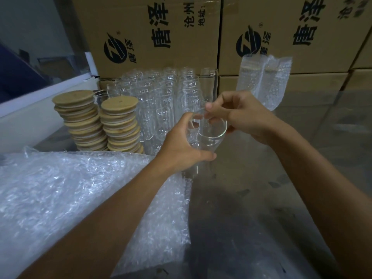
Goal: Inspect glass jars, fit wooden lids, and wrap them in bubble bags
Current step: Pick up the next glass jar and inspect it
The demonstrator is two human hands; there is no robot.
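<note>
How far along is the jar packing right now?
Done: two wrapped jars stand by the boxes. In hand: the left hand and right hand hold a bare jar, no lid on yet. Left: rows of jars, two lid stacks and the bubble bags.

Single view only: head-worn wide-angle camera, looking forward and down along both bare forearms. Left hand (182, 146) and right hand (239, 115) meet near frame centre, close to lens. Grey glossy worktop (271, 198) fills lower right; its far edge meets wall of stacked brown cardboard cartons with black print (153, 35), filling upper frame. Crinkled clear bubble-wrap sheet (60, 198) nearest camera, lower left corner. Straight lines bend toward frame edges from wide lens. No second view, so no shared area.
</note>
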